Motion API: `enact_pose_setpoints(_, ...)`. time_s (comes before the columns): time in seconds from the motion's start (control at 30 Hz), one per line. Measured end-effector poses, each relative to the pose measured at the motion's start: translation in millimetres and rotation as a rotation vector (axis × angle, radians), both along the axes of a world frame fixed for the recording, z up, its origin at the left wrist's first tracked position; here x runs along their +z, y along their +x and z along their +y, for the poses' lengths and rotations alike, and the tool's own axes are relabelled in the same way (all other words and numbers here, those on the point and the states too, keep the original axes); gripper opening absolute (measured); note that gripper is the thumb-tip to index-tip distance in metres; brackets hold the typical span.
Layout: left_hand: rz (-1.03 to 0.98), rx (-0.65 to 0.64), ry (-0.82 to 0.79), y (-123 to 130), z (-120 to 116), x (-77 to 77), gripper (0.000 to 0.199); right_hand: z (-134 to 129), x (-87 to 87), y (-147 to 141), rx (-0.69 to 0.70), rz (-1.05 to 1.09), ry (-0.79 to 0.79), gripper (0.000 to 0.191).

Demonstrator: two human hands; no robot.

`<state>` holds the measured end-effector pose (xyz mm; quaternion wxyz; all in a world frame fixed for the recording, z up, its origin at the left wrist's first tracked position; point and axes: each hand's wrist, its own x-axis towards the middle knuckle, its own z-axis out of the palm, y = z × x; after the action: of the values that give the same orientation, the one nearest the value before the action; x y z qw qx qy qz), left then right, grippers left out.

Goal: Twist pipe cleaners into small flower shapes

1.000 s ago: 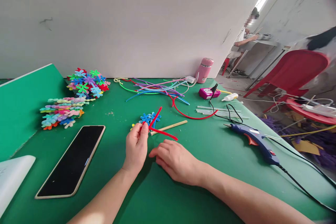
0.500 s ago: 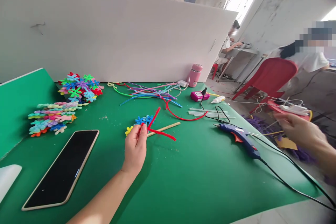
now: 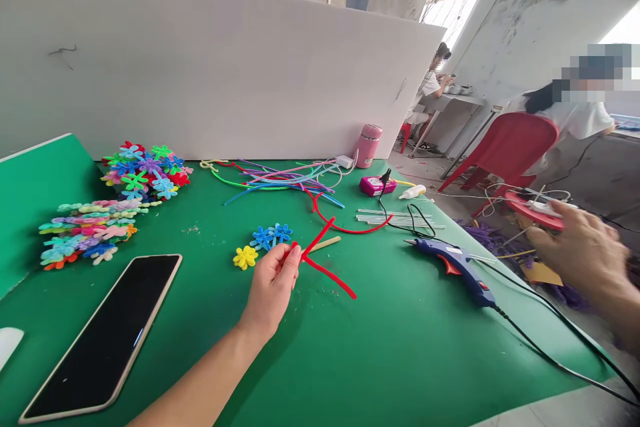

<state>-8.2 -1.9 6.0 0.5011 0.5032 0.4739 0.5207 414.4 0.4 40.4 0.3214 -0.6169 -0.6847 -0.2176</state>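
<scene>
My left hand (image 3: 274, 279) pinches a red pipe cleaner (image 3: 334, 278) between thumb and fingertips. Two free ends of it spread out to the right in a V. A wooden stick (image 3: 323, 243) lies on the table just behind it. Left of that, blue pipe-cleaner flowers (image 3: 271, 235) and a yellow flower (image 3: 245, 257) rest on the green tabletop (image 3: 380, 347). Off the table's right edge, my right hand (image 3: 583, 257) is raised with its fingers apart and nothing visible in it. Below and behind it are a red stool (image 3: 520, 207) and a yellow piece (image 3: 543, 273).
A blue glue gun (image 3: 453, 263) lies at right, its cord trailing off the edge. Glue sticks (image 3: 367, 217), loose pipe cleaners (image 3: 280, 180) and a pink bottle (image 3: 369, 147) are farther back. A phone (image 3: 103, 340) and flower piles (image 3: 145, 170) occupy the left. A person sits beyond.
My left hand has shifted right and slightly nearer with the red pipe cleaner, uncovering the yellow flower. My right hand's curled fingers have spread apart. The view has turned slightly.
</scene>
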Motion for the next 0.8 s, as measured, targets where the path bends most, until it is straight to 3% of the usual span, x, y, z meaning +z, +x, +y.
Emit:
enact_pose_setpoints(0.03,-0.03,-0.015,-0.011,-1,-1,0.0,0.032,5,-0.2,-26,-0.067,-0.019,-0.001,0.035)
enact_pose_setpoints(0.07,-0.06,-0.027,-0.023,-2,-1,-0.1,0.031,9,-2.1,-55,-0.036,-0.04,-0.016,0.035)
enact_pose_setpoints(0.23,-0.136,-0.071,-0.071,-7,-2,-3.4,0.029,7,-17.6,-205,0.539,-0.153,-0.038,0.038)
enact_pose_setpoints(0.33,-0.16,-0.091,-0.082,-11,-3,-6.1,0.027,4,-19.7,-263,0.677,-0.136,-0.101,0.03)
enact_pose_setpoints(0.47,-0.21,-0.095,-0.083,-15,-2,-7.1,0.025,9,-24.4,-292,0.713,-0.069,-0.106,0.02)
enact_pose_setpoints(0.63,-0.211,-0.097,-0.093,-18,-2,-8.6,0.026,18,-41.0,-291,0.715,0.019,0.029,0.013)
enact_pose_setpoints(0.8,-0.146,-0.121,-0.127,-16,0,-12.6,0.025,20,-47.3,-287,0.735,0.016,0.022,0.016)
